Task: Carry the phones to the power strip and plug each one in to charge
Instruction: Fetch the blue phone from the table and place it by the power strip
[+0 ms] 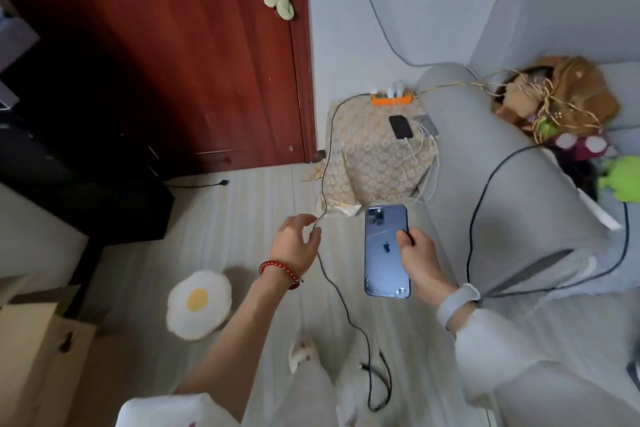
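My right hand (420, 258) grips a blue phone (386, 250), back side up, with cracks near its lower end. My left hand (294, 243) pinches a black charging cable (341, 302) that runs from the orange power strip (391, 97) down past my hand to the floor, where its connector ends lie. The strip sits at the far edge of a small table under a patterned cloth (374, 156). On that cloth lie a black phone (400, 126) and a grey phone (427, 123), both with white cables at their near ends.
A grey sofa (485, 135) stands right of the table with plush toys (554, 97) and a black cable draped over its arm. A red wooden door (194, 55) is ahead on the left. A fried-egg cushion (199, 303), a cardboard box (38, 354) and black furniture (79, 156) stand on the left.
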